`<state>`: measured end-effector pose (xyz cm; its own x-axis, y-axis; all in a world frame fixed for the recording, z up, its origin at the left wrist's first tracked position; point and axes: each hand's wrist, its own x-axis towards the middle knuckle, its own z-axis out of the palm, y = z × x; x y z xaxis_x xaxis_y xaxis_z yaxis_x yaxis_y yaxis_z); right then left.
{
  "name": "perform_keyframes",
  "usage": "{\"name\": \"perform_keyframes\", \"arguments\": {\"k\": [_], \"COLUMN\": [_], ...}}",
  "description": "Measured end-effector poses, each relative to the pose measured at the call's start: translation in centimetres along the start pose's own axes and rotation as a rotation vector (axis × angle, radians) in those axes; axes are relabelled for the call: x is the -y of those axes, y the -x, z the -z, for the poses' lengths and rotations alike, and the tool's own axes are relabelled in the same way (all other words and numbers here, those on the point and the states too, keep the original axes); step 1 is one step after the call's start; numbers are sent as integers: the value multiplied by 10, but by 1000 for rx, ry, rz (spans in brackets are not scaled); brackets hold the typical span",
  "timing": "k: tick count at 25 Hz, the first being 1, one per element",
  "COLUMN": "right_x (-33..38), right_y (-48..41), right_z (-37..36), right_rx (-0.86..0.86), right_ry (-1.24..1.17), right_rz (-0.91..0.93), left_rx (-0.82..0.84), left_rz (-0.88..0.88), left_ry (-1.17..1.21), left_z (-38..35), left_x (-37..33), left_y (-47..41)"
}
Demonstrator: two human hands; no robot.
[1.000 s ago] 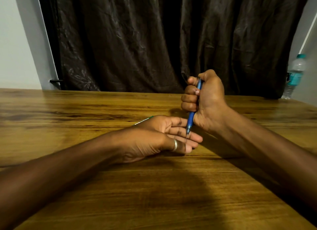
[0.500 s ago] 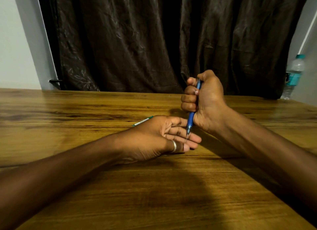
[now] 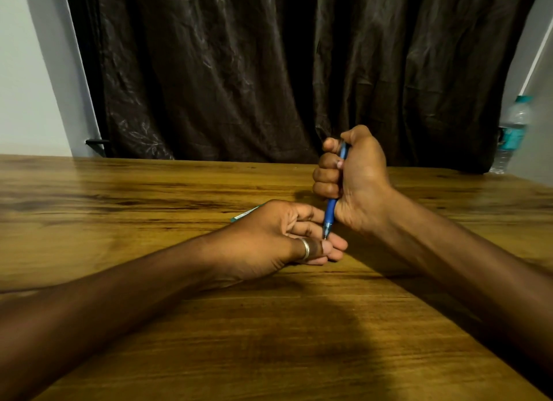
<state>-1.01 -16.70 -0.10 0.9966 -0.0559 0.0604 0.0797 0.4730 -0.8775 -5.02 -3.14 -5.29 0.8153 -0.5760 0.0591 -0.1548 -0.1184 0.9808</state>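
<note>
My right hand [image 3: 356,179] grips a blue pen [image 3: 330,212] in its fist, held nearly upright with the tip pointing down. The tip touches the fingers of my left hand [image 3: 269,242], which rests on the wooden table [image 3: 149,206] on its side, palm turned right and fingers loosely extended. A silver ring sits on the left thumb. A green-and-white pen [image 3: 244,215] lies on the table behind the left hand, mostly hidden by it.
A dark curtain [image 3: 269,71] hangs behind the table's far edge. A clear water bottle [image 3: 511,131] with a teal cap and label stands at the far right. A pale wall shows at the left.
My left hand has curled its fingers slightly and shifted a little; the pen tip stays against its fingers. The right hand has barely moved.
</note>
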Motion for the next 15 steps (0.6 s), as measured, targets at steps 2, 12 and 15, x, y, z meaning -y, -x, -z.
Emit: {"name": "perform_keyframes", "arguments": {"k": [2,12,15], "right_x": [0,-6,-12], "right_y": [1,-1,-5], "right_z": [0,2,1], "right_rx": [11,91,97], "right_ry": [-5,-69,86], "right_rz": [-2,-79,-25], "left_rx": [-7,-272,-372], "left_rz": [4,6,-10], "left_ry": [11,79,90], "left_z": [-1,-10,-7], "left_x": [0,-7,-8], "left_y": [0,-2,-3]}}
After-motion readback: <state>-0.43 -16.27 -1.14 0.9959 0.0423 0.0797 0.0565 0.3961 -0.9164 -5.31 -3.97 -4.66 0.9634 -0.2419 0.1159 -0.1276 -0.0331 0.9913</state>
